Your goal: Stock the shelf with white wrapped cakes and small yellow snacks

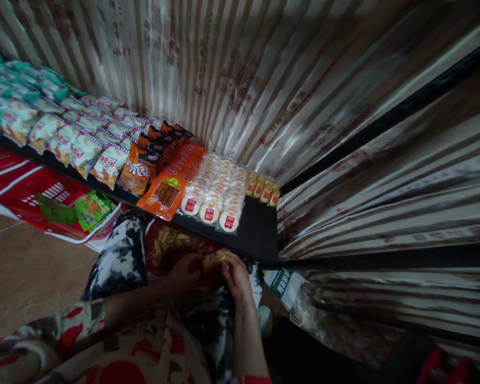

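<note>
Low in front of me, just below the shelf edge, a small yellowish snack packet (215, 260) in clear wrap is between my two hands. My right hand (236, 274) has its fingers closed around the packet's right end. At the left end, my left hand (183, 273) is curled with its fingertips against the packet, though shadow blurs them. Beneath and behind the left hand, a red bag (150, 256) holds several similar yellowish packets (172, 242). On the black shelf (260, 229) above, a short row of yellow packets (263, 189) stands beside round white wrapped crackers (210, 210).
Farther left on the shelf are an orange snack bag (166, 189), orange-black bags (136, 170), white chip bags (84, 152) and teal bags (20, 80). A red carrier (60, 184) with green packs (93, 209) lies below. A striped curtain (224, 69) and black poles (384, 117) enclose the shelf.
</note>
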`<state>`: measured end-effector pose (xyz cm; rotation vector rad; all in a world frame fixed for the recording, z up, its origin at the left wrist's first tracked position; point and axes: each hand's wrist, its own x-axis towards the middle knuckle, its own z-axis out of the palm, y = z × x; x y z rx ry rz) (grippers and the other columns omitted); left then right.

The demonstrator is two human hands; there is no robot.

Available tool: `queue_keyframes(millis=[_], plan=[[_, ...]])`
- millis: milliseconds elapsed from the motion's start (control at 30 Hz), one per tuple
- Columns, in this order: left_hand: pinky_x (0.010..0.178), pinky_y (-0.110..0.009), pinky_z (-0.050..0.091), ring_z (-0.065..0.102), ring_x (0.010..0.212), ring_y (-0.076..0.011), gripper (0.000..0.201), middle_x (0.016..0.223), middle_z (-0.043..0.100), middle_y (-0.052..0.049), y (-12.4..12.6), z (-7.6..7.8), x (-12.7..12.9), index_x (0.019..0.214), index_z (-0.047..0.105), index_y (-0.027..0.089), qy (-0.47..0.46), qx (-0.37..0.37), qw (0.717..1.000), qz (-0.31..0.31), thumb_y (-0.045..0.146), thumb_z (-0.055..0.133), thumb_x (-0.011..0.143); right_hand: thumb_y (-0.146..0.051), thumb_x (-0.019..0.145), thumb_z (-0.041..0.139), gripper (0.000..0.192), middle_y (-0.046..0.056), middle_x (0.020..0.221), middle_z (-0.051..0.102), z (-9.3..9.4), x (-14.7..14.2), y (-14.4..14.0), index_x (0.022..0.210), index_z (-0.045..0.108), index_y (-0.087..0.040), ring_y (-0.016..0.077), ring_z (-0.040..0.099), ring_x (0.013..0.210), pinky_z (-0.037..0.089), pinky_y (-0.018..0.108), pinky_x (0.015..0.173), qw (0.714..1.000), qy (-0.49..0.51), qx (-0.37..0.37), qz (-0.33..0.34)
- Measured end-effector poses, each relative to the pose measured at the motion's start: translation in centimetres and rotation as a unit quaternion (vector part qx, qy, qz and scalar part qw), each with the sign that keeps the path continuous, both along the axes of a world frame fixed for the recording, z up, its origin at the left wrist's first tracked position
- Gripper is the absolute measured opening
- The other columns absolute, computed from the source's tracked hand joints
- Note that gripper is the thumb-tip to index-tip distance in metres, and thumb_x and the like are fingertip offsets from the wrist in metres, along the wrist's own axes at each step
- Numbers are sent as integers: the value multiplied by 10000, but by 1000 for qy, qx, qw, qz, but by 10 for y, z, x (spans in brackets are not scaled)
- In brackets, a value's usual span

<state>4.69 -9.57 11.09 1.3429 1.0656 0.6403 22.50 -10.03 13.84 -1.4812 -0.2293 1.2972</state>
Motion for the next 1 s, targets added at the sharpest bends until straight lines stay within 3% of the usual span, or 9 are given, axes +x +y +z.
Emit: queue_keyframes(millis=[267,500,700,867,1000], plan=[[881,-328,451,575,967,-194,336,1049,605,-75,-2,24,15,1043,556,162,12,67,997,21,146,565,708,-183,554,667,452,-95,485,523,29,0,3,1005,648,-210,37,458,414,387,108,402,999,21,25,-34],[863,-341,446,583,928,-196,209,983,629,-75,0,27,21,971,565,169,31,103,994,35,289,493,817,-191,575,713,191,-49,540,586,35,3,6,757,665,-156,42,527,450,473,131,460,998,29,20,-45],[861,-351,442,582,920,-200,251,954,630,-79,5,26,17,951,564,167,66,127,989,48,359,433,858,-242,594,787,209,5,615,645,32,3,7,711,640,-152,121,649,596,556,212,585,999,24,37,-11],[834,-344,448,586,890,-196,250,916,638,-64,14,24,13,896,575,179,85,137,986,52,367,414,861,-257,571,808,259,38,691,694,33,1,7,746,646,-157,147,676,647,523,195,527,1000,17,25,6],[821,-337,442,582,870,-198,254,877,636,-64,22,33,12,843,574,179,87,133,986,50,367,404,851,-299,527,818,319,27,662,680,33,2,7,751,641,-158,132,660,600,407,146,420,999,-7,10,32]])
